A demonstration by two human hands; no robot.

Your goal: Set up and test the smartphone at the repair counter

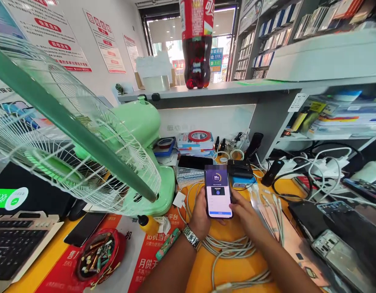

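Observation:
A smartphone (pixel 218 199) with a lit screen is held upright over the desk; a round gauge shows in the upper part of the screen and a blue bar at the bottom. My left hand (pixel 200 213) is wrapped round its left edge and back, with a metal watch (pixel 191 237) on the wrist. At the lower right edge, my right hand (pixel 241 209) grips the phone too, its thumb by the screen's corner. Coiled grey cables (pixel 230 248) lie beneath my hands. Behind the phone rest a dark phone (pixel 195 162) and a black case (pixel 240 169).
A green fan (pixel 136 126) stands close on the left, above a keyboard (pixel 11 244) and a red ashtray (pixel 119 252) full of butts. A cola bottle (pixel 197 61) stands on the shelf ahead. Phone parts (pixel 337 252) and white cables (pixel 319 158) lie on the right.

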